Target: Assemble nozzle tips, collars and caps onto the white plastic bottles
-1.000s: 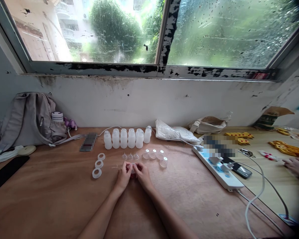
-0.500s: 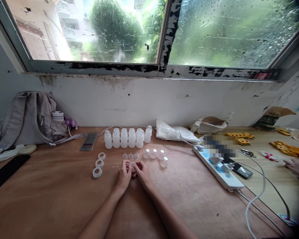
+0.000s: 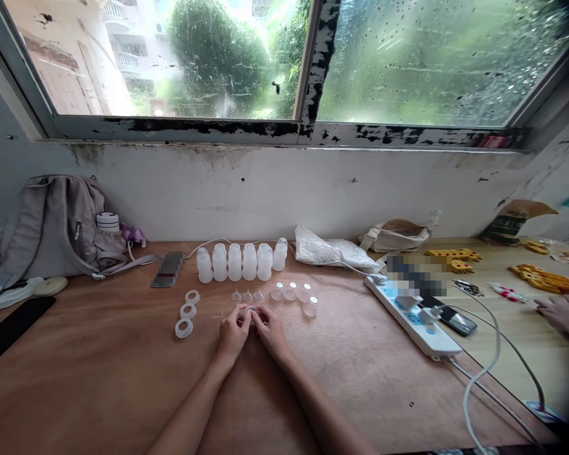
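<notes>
My left hand (image 3: pixel 233 328) and my right hand (image 3: pixel 268 327) meet at the middle of the brown table, fingers closed round a small translucent ring (image 3: pixel 251 310). The fingers hide most of that ring. Just beyond them stand several clear nipple-shaped pieces (image 3: pixel 247 296) in a row. To their right are several clear round caps (image 3: pixel 290 294) with small white discs at them. On the left, white rings (image 3: pixel 184 328) lie in a slanting line. Several frosted white bottles (image 3: pixel 234 262) stand upright near the wall.
A grey backpack (image 3: pixel 57 227) and black pad (image 3: pixel 16 328) are at left. White packaging (image 3: pixel 332 249) lies by the wall. At right are a power strip (image 3: pixel 415 319) with cables, yellow pieces (image 3: pixel 543 279) and another person's hand (image 3: pixel 562 316).
The view has shifted slightly. My fingers have moved a little on the ring, which now shows less between them. The other person's hand is a bit further into view.
</notes>
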Available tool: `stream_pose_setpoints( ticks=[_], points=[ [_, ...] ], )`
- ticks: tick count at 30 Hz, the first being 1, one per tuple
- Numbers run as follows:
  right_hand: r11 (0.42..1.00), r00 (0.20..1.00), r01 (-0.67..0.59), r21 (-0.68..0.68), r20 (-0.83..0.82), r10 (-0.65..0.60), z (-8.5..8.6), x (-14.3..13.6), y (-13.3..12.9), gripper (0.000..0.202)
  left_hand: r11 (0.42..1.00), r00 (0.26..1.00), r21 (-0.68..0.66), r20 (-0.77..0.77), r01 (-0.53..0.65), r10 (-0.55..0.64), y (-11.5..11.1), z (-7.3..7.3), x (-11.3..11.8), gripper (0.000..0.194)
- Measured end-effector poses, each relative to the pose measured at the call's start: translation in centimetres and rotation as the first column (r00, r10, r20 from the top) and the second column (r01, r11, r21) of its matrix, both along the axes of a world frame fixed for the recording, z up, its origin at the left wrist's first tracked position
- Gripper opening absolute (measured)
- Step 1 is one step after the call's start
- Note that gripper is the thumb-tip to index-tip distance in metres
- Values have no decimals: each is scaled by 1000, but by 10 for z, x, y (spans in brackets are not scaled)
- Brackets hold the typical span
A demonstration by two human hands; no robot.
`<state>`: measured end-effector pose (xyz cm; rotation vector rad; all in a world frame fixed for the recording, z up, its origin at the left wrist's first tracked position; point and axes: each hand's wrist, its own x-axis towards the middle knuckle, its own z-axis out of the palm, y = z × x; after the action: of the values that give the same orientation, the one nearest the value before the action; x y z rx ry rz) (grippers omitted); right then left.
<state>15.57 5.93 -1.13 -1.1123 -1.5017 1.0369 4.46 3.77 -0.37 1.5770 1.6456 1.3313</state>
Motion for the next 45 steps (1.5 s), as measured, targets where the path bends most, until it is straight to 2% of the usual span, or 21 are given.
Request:
stream_pose_setpoints(
  ticks=[3,6,21,38,45],
  points=[
    [998,999,42,37,4,-42,-1,1,1,29,1000,1000,-2,-3,-6,6,1,0,0,19],
    [998,998,60,16,-19,-60,-3,-1,1,30,1000,1000,-7,14,-3,3,1,-2,1,19],
    [998,996,59,3,-65,-58,-4,-3,3,29,999,998,-17,58,-29,30,0,-7,7,17],
    [986,967,-39,-160,-254,-3,-5,-2,4,22,1000,999,0,52,-11,11,-2,-8,8,13],
    [996,987,-27,-84,-158,14,-3,0,3,20,1000,998,-6,53,-16,16,-2,-8,9,13]
  ],
)
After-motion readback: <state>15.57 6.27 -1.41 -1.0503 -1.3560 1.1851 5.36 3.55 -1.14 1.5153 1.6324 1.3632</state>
